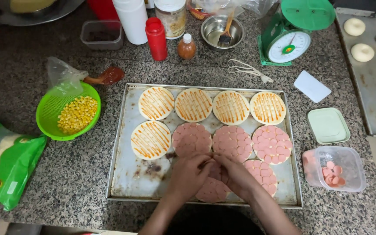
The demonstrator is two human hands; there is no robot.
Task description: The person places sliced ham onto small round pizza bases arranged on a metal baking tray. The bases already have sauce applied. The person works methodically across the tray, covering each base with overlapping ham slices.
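Nearest the viewer, a small round dough base (213,189) on a metal baking tray (129,174) is being covered with pink sausage slices. The left hand (189,174) and right hand (233,174) are being held together over it, fingertips pinching slices. Just beyond, three bases already covered in slices are being shown, with five sauce-striped bases (156,103) behind and beside them. Right of the tray, a clear tub of slices (338,169) is being kept on the speckled worktop (66,174). To the left, a green colander of corn (69,112) is sitting. Farthest back, a green kitchen scale (289,37) and a red squeeze bottle (156,39) are standing.
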